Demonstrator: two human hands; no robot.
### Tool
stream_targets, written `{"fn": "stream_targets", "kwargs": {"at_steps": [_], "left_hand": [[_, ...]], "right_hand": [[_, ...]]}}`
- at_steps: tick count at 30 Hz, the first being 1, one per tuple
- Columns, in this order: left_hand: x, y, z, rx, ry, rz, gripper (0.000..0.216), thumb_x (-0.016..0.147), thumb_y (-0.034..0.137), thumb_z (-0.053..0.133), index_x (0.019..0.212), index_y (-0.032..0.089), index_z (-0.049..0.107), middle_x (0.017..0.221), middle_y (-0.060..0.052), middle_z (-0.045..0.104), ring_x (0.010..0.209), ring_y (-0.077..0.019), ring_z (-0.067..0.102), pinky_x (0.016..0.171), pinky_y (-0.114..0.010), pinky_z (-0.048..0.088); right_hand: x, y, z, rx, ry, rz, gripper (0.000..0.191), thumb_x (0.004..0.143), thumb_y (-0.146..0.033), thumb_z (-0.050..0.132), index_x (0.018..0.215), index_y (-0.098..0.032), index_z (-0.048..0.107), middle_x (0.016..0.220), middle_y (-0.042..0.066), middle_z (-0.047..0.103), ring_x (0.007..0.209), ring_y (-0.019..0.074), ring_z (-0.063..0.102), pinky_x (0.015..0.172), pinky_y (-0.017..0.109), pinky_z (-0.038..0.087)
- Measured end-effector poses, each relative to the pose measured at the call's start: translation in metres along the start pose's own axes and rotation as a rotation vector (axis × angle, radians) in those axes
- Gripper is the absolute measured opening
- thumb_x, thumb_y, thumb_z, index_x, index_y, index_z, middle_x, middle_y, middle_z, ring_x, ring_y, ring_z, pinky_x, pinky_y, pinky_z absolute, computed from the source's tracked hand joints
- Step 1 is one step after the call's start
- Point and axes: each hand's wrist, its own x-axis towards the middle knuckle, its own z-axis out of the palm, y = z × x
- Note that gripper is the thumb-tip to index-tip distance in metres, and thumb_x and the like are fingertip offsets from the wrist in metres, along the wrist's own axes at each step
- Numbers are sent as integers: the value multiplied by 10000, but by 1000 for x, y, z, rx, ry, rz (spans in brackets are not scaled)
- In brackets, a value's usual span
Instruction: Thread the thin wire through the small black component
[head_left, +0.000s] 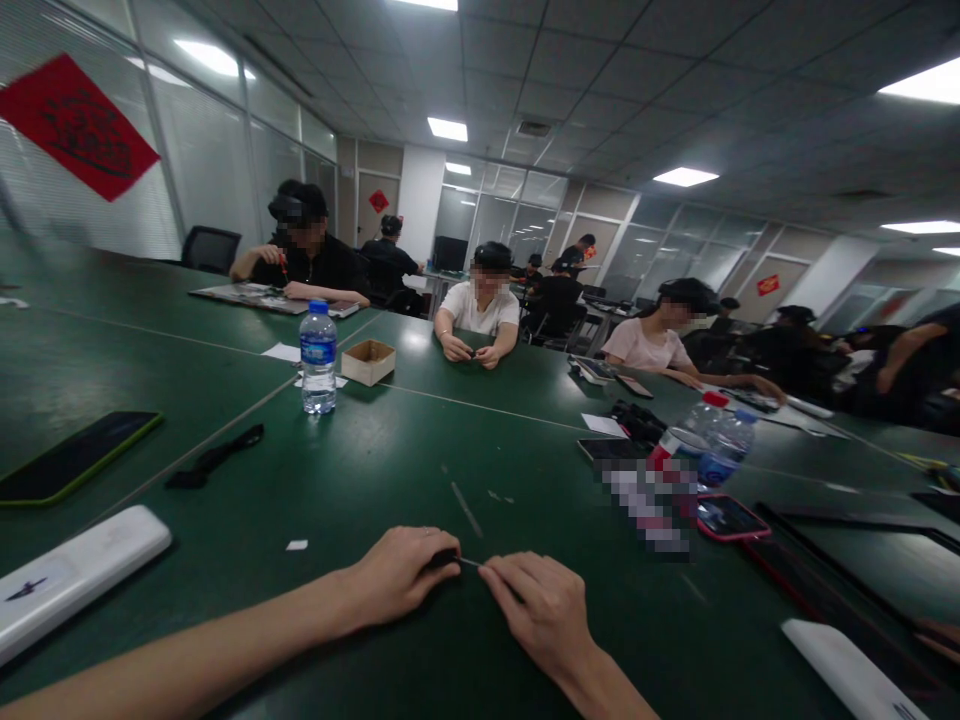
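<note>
My left hand (pixel 397 572) is closed around a small black object (pixel 444 557) just above the green table (pixel 315 620). A thin light-coloured shaft (pixel 470 562) runs from that object toward my right hand (pixel 541 602). The fingertips of my right hand pinch the far end of this shaft, so both hands hold the same piece. My fingers cover most of it, and its exact kind does not show. Left of my hands lies a small white scrap (pixel 297 545) on the tabletop.
A water bottle (pixel 318 360) and an open cardboard box (pixel 368 362) stand ahead. On the left are a green-edged tablet (pixel 75 455), a black strap (pixel 217 457) and a white case (pixel 82 575). Bottles (pixel 727 450) and a pink-cased phone (pixel 731 517) are right. Several people sit around.
</note>
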Motion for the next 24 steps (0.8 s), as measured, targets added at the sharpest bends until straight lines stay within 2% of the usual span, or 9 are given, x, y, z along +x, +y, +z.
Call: {"fn": "stream_targets", "kwargs": {"at_steps": [15,18,22,24], "left_hand": [[0,-2,-1,-3,-33,-1,212,941,335,465,1043,190,580,935,-38,657,828,-174,624,731,-264,455],[2,-3,1,30,-56,-17,197,942,335,463,1027,201,580,917,-28,658,813,-174,626,712,-263,451],[4,-6,3,82,-61,-69,207,941,358,461,1017,208,583,893,-25,660,780,-182,628,680,-268,447],[4,-6,3,74,-57,-72,221,940,365,462,1030,204,582,901,-31,663,796,-183,631,698,-270,450]], "right_hand": [[6,-1,-4,64,-9,-17,170,902,-260,545,854,-202,697,765,21,701,654,109,617,621,219,416],[8,-16,-4,119,-42,-104,183,904,-265,538,809,-194,676,718,15,676,629,101,591,590,226,393],[8,-38,-1,122,-155,-329,197,879,-348,571,763,-211,652,659,-15,630,565,87,531,529,243,327],[8,-36,0,89,-152,-306,189,884,-335,567,777,-207,654,673,-13,632,575,83,535,544,239,336]]}}
